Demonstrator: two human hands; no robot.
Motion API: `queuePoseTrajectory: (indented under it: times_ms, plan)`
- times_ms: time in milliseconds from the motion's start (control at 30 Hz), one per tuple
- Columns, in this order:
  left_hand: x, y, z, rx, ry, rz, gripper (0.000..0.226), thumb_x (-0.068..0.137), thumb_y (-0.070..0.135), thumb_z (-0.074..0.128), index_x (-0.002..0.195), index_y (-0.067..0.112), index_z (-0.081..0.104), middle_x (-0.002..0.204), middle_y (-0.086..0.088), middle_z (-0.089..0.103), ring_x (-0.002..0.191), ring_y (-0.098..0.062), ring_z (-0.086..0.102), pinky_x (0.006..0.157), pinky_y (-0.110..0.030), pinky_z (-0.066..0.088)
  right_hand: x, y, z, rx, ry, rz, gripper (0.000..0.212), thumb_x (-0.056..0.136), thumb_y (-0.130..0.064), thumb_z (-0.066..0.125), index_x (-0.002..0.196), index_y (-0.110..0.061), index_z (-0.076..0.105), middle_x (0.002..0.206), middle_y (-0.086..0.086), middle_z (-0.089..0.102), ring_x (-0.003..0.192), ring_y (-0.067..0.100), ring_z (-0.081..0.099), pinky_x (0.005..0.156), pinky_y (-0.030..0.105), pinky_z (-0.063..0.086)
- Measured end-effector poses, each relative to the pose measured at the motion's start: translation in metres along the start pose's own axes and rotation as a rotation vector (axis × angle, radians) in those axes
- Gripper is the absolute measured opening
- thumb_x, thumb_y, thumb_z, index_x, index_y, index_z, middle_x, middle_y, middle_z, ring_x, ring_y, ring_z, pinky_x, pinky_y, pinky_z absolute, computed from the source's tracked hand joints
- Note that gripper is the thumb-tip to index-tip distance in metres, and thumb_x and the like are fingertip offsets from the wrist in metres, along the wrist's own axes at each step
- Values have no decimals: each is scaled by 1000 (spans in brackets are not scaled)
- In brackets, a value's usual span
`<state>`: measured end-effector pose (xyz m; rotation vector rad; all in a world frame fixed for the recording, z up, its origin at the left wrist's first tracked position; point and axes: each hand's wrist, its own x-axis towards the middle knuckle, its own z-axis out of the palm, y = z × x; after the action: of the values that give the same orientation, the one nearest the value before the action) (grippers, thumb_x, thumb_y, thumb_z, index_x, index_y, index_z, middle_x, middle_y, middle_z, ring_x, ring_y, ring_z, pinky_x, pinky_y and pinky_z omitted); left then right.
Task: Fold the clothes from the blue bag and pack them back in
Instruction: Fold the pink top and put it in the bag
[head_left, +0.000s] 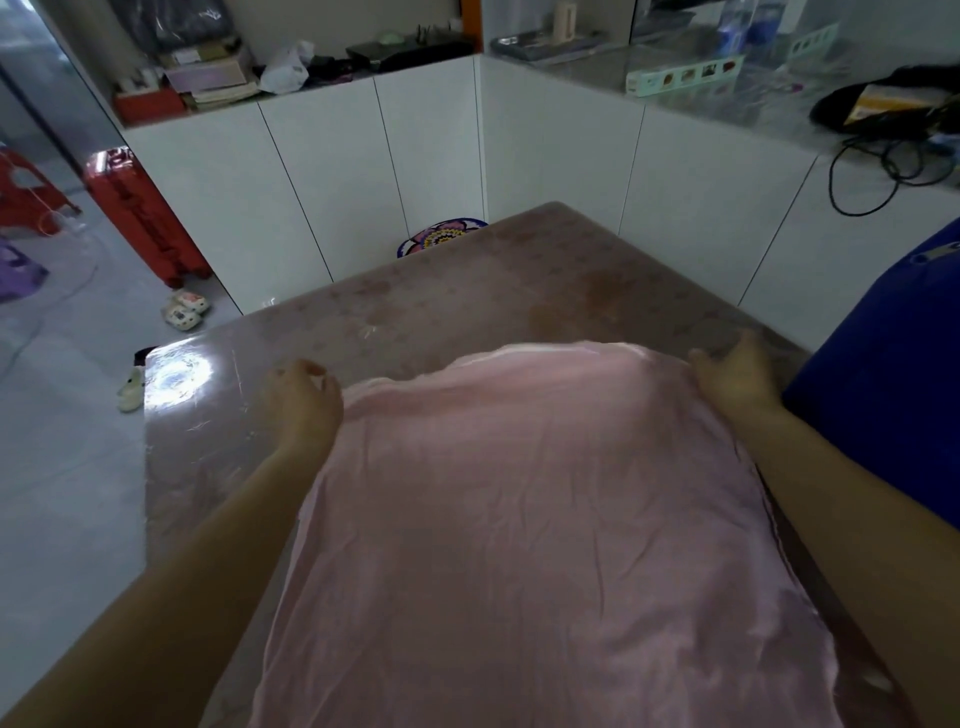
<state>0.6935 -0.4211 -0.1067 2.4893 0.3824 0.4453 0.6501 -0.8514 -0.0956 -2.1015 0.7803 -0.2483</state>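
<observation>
A pink garment (519, 519) lies spread flat on the glossy brown table (467, 291) and reaches from the near edge toward the middle. My left hand (304, 405) is at the garment's far left corner, its fingers curled on the cloth's edge. At the far right corner, my right hand (737, 379) holds the edge with bent fingers. The blue bag (883, 395) stands on the table's right side, right beside my right forearm.
White cabinets (415, 171) run behind the table, with cluttered counters on top. On the floor at the left are a red suitcase (140, 218), a red stool (26, 192) and small slippers (184, 309). A patterned round mat (441, 236) lies behind the table's far edge.
</observation>
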Motion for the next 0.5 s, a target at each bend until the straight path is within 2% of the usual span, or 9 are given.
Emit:
queuePoseTrajectory:
  times_ms: [67, 133, 167, 200, 233, 300, 367, 500]
  plan:
    - [-21, 13, 4, 3, -8, 183, 20, 90, 22, 52, 102, 10, 61, 103, -13, 59, 97, -33, 55, 85, -43, 46, -10, 1, 5, 6, -41, -127, 64, 93, -21, 56, 148, -14, 23, 146, 17, 36, 131, 33, 40, 105, 43, 37]
    - [-49, 24, 12, 102, -144, 476, 35, 88, 35, 42, 104, 12, 64, 104, -14, 63, 95, -35, 58, 84, -44, 48, -29, 8, 12, -172, -97, -342, 61, 93, -28, 55, 147, -17, 28, 152, 14, 25, 136, 31, 33, 107, 41, 32]
    - [-63, 25, 19, 205, -270, 615, 49, 87, 45, 33, 115, 16, 62, 116, -14, 61, 105, -35, 57, 91, -45, 45, -40, 14, 17, -279, -144, -431, 62, 93, -37, 53, 147, -19, 30, 155, 11, 20, 139, 29, 28, 109, 40, 28]
    - [-75, 23, 27, 322, -417, 684, 62, 86, 56, 24, 131, 24, 51, 136, -13, 50, 122, -35, 48, 101, -48, 36, -50, 21, 21, -402, -200, -495, 65, 92, -50, 47, 147, -22, 29, 157, 8, 15, 141, 27, 23, 111, 40, 24]
    - [-83, 18, 33, 426, -541, 668, 69, 84, 66, 16, 143, 35, 32, 152, -7, 30, 137, -34, 30, 109, -52, 24, -58, 31, 26, -541, -268, -526, 69, 89, -61, 37, 149, -28, 25, 159, 5, 10, 144, 25, 17, 114, 40, 18]
    - [-92, -2, 40, 508, -648, 506, 76, 79, 77, 4, 148, 44, 3, 160, 2, -2, 146, -28, 1, 114, -55, 8, -71, 50, 28, -791, -413, -493, 71, 86, -73, 16, 149, -40, 8, 160, -1, -5, 146, 22, 0, 116, 43, 6]
    - [-102, -17, 33, 521, -602, 403, 84, 73, 80, -9, 148, 42, -3, 159, 0, -7, 146, -27, -4, 116, -53, 4, -83, 66, 17, -800, -437, -412, 73, 82, -76, 8, 147, -46, -3, 159, -4, -12, 146, 21, -8, 117, 43, 1]
    - [-142, -39, -5, 572, -556, 267, 89, 69, 71, -11, 150, 36, 4, 159, -13, 0, 143, -42, 1, 115, -53, 7, -141, 96, -23, -611, -420, -248, 80, 71, -80, 15, 143, -52, -7, 158, -7, -8, 146, 22, -1, 116, 47, 15]
